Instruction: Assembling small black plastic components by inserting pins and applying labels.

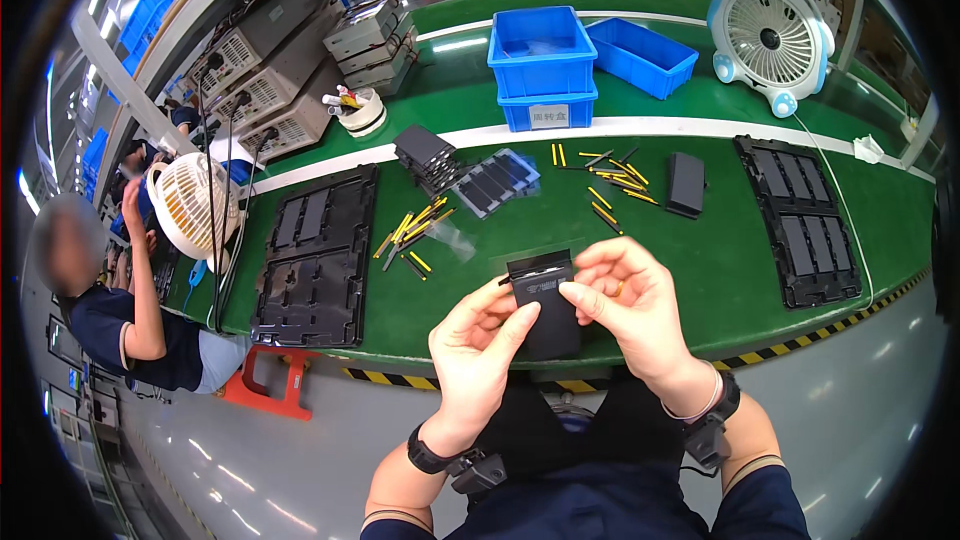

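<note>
both sets of fingers pinch a flat black pouch point(545, 305), left hand point(478, 350) low on its side and right hand point(630, 305) at its top edge, above the green bench point(720, 260) strewn with yellow-black sticks point(415, 230) and black trays point(315, 255).

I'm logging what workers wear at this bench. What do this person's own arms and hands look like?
Both hands are bare, without gloves. The left hand has a black band at the wrist with a small dark device clipped below it. The right hand has a ring on one finger, a thin light band and a black strap. Dark blue short sleeves.
</note>
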`<state>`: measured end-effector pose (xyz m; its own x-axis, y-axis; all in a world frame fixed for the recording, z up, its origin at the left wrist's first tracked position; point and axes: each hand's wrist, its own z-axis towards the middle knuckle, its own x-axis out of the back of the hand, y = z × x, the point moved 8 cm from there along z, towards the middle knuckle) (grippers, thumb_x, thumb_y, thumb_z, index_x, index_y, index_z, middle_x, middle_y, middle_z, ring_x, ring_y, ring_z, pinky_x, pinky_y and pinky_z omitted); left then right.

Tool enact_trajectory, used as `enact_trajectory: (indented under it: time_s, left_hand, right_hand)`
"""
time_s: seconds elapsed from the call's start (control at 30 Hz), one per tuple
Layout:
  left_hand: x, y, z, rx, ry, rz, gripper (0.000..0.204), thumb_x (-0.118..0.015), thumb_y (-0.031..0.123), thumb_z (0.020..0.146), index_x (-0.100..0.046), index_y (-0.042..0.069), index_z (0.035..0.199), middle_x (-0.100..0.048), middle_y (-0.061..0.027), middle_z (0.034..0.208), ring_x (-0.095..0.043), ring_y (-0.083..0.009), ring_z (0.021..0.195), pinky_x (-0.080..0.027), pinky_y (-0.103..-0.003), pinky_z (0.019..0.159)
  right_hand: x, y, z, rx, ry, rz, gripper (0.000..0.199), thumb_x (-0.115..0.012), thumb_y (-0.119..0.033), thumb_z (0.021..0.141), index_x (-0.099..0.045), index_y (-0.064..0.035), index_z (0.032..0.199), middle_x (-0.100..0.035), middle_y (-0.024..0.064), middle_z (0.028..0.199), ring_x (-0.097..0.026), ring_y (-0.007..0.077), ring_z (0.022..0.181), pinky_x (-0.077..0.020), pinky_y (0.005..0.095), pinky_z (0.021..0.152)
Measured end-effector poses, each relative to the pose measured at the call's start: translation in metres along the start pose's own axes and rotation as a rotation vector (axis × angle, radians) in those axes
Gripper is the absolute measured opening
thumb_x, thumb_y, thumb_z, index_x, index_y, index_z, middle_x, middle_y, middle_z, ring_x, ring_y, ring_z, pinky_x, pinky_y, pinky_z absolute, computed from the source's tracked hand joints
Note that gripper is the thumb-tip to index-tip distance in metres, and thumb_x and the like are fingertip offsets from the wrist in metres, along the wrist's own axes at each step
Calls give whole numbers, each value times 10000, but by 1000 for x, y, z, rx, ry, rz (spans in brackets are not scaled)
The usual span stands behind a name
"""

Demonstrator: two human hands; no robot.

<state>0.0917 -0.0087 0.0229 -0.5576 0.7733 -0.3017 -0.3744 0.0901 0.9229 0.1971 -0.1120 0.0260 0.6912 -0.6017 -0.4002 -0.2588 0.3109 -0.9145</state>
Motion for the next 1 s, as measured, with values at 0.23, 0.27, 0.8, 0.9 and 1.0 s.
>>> enact_trajectory:
  time_s: [0.23, 0.27, 0.8, 0.9, 1.0]
  left_hand:
    - [-10, 17, -7, -274, 9, 278, 385, -624, -115, 776, -601, -12, 1147, -643, -91, 874, -625, -128, 813, -517, -231, 695]
    - [-13, 22, -9, -356, 4, 399, 393, -627, -123, 762, -614, -6, 1137, -641, -90, 860, -626, -124, 791, -515, -228, 677]
    - [-12, 13, -7, -282, 41, 334, 313, -663, -80, 767, -642, -13, 1072, -647, -97, 874, -625, -127, 773, -538, -235, 673]
    - [-13, 17, -10, -359, 25, 416, 297, -664, -76, 768, -647, -15, 1058, -648, -104, 880, -628, -131, 779, -537, -233, 668]
    - [-13, 22, -12, -401, 18, 471, 288, -661, -77, 770, -647, -18, 1051, -639, -98, 869, -626, -132, 754, -529, -224, 657]
  right_hand:
    - [-26, -48, -18, 671, 100, -642, 197, -780, -78, 664, -667, -42, 822, -615, 35, 762, -542, 125, 654, -438, 239, 545]
    - [-27, -49, -18, 673, 105, -646, 197, -780, -78, 664, -667, -42, 822, -615, 35, 762, -542, 125, 654, -438, 239, 545]
    - [-15, -33, -6, 399, 65, -488, 68, -698, -47, 723, -668, -26, 781, -595, 26, 705, -545, 99, 660, -437, 222, 578]
    - [-16, -31, -4, 354, 22, -449, 65, -695, -43, 723, -660, -25, 774, -573, 26, 701, -541, 93, 641, -436, 217, 576]
    - [-18, -31, -5, 329, 28, -406, 81, -701, -38, 711, -626, -19, 734, -551, 26, 700, -538, 93, 635, -432, 209, 572]
